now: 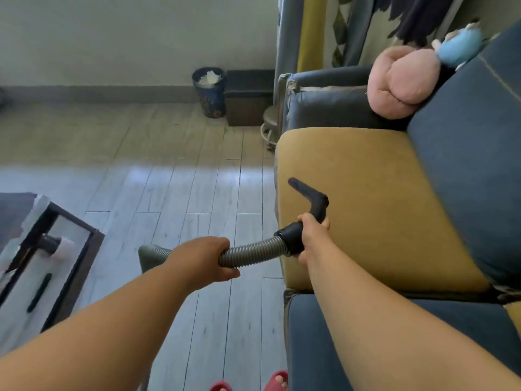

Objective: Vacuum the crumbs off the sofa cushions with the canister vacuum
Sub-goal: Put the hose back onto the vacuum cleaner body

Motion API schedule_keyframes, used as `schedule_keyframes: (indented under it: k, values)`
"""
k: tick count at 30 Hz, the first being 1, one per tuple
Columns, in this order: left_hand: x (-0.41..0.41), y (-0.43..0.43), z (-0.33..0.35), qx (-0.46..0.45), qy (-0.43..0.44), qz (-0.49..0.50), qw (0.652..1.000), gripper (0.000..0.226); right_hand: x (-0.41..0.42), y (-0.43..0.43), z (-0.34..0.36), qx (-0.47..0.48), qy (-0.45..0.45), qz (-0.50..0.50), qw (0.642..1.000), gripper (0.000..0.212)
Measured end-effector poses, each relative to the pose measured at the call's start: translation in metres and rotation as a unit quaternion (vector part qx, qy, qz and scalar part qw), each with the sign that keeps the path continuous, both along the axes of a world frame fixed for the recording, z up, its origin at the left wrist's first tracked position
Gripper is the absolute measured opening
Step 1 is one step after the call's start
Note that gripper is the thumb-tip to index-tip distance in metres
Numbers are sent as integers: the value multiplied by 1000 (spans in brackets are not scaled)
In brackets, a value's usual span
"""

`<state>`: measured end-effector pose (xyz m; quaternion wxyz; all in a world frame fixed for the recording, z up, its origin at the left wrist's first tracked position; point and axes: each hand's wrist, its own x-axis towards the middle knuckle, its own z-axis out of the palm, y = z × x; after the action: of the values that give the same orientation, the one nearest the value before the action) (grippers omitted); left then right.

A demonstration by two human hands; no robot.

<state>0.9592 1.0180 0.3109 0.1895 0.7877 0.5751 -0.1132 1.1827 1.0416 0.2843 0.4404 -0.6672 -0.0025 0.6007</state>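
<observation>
Pale plank floor [174, 193] fills left half; sofa at 3 o'clock. Yellow seat cushion [366, 198] between blue armrest at 1 o'clock and blue cushion [324, 340] at 5 o'clock. Right hand [313, 235] wrapped around black vacuum handle [315, 204], bent nozzle end over yellow cushion. Left hand [205, 256] closed on ribbed grey hose [253, 249], just left of sofa edge. Pink pillow [403, 83] at 1 o'clock. Waste bin [210, 91] at 12 o'clock.

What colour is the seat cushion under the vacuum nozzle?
Mustard yellow seat cushion, clearest in the head view.
</observation>
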Motion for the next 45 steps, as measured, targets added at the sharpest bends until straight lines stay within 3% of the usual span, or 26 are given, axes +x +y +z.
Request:
schedule_keyframes:
  k: [10, 17, 23, 26, 30, 36, 45]
  values:
    - [-113, -45, 17, -6, -111, 164, 980, 21, -118, 2, 68, 124, 1, 93, 988, 71]
    - [-185, -79, 50, -27, -154, 291, 944, 29, -231, 9, 112, 161, -40, 229, 959, 67]
    - [-214, -138, 49, -67, -202, 392, 895, 37, -309, -32, 119, 225, -121, 403, 879, 76]
    - [-222, -173, 42, -62, -251, 460, 849, 54, -334, -60, 107, 250, -184, 493, 813, 76]
    - [-233, -224, 33, -47, -260, 511, 818, 53, -350, -102, 88, 262, -251, 591, 720, 79]
    - [-250, -292, 25, -53, -224, 551, 802, 51, -361, -150, 66, 280, -300, 636, 654, 77]
    - [-290, -367, 11, -46, -254, 576, 776, 48, -397, -229, 46, 298, -369, 687, 550, 77]
